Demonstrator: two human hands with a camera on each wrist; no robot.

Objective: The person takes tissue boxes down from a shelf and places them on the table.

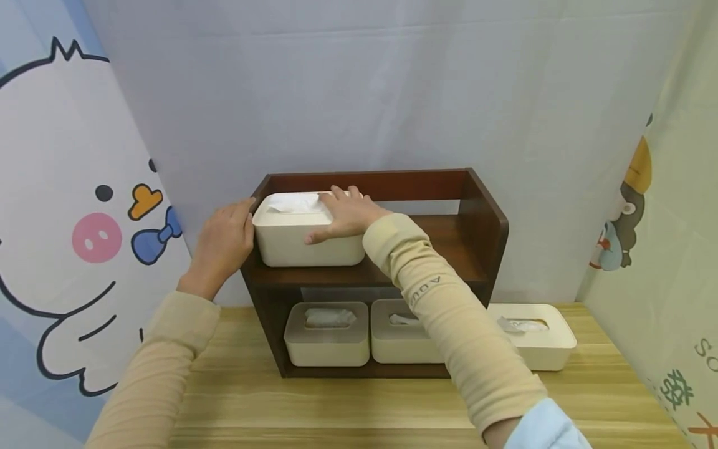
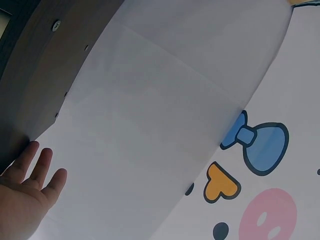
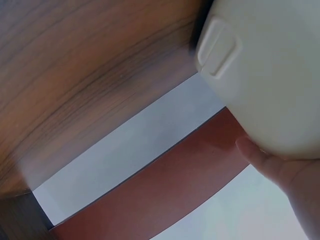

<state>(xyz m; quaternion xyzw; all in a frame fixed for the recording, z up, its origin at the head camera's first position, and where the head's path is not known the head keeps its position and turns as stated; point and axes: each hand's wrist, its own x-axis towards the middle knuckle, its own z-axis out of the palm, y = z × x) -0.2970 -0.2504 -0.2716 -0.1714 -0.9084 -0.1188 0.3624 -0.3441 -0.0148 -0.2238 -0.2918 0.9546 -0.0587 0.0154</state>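
A cream tissue box (image 1: pixel 311 246) with a white tissue in its top slot stands on the left of the upper board of a dark brown two-tier shelf (image 1: pixel 367 368). My right hand (image 1: pixel 353 218) lies over the box's right end, fingers spread on top and thumb along the front face. In the right wrist view, a fingertip touches the top edge of the cream box (image 3: pixel 270 85). My left hand (image 1: pixel 224 240) is at the shelf's upper left side, beside the box's left end. The left wrist view shows its fingers (image 2: pixel 42 170) extended by the outer side panel (image 2: pixel 55 65).
Two tissue boxes, one on the left (image 1: pixel 328 349) and one beside it (image 1: pixel 404 346), fill the lower tier. Another box (image 1: pixel 546 355) stands on the wooden table (image 1: pixel 336 408) right of the shelf. A grey-white curtain (image 1: pixel 392 93) hangs behind.
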